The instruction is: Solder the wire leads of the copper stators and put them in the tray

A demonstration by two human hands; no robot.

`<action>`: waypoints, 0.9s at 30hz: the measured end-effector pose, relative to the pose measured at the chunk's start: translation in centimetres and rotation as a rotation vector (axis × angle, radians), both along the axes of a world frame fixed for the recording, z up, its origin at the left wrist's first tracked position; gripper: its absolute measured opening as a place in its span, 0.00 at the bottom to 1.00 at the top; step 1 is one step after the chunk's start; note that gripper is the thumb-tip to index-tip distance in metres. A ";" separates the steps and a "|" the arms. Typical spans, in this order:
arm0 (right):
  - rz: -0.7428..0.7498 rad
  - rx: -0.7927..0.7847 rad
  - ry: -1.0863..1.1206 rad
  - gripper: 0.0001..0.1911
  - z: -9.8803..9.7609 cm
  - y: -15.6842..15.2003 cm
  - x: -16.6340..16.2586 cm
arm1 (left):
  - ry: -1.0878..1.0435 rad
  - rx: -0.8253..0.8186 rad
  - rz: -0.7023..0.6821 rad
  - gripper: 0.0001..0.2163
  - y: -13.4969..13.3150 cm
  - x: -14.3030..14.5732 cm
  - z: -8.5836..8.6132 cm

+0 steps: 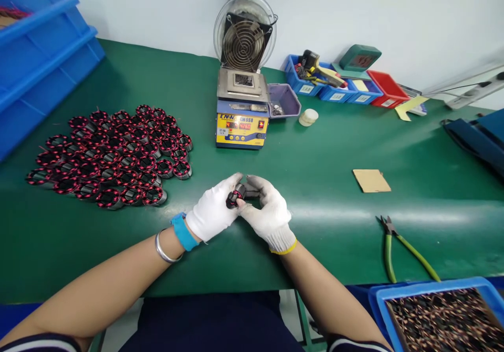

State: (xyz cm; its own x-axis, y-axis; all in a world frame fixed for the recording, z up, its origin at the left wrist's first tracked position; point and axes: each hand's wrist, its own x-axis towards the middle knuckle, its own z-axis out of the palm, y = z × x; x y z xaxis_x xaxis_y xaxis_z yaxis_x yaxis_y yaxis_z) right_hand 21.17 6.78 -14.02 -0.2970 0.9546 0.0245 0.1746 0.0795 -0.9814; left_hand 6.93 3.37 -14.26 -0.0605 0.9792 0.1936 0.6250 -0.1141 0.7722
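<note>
Together, left hand [212,211] and right hand [271,210] hold one coil [235,196]; a light, even grip should spare its wire [239,194], though far-side contact is hidden.

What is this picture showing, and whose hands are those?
There's no robot here. A person wears a camera on their head, looking forward and down, so we see their own two arms. The left hand and right hand, in white gloves, hold a small dark ring with pinkish-red wire.

On the green table, many similar rings sit at left. In the middle is a machine with glowing numbers, and a fan behind it. Pliers lie at right.
</note>
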 end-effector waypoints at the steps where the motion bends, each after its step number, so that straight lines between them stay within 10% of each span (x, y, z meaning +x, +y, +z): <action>1: -0.021 0.033 -0.012 0.27 -0.1 -0.1 0.1 | -0.015 -0.035 0.018 0.25 0.0 0.0 0.1; 11: -0.120 -0.108 0.172 0.29 0.1 0.1 0.4 | -0.566 -0.663 -0.373 0.12 -0.2 -4.0 3.9; 21: -0.117 -0.084 0.231 0.28 0.4 -0.3 0.3 | -0.325 -0.220 -0.079 0.13 -0.6 -1.4 3.1; 27: -0.149 -0.046 0.246 0.28 0.5 -0.5 0.7 | -0.672 -0.255 -0.068 0.17 -1.3 -2.7 3.7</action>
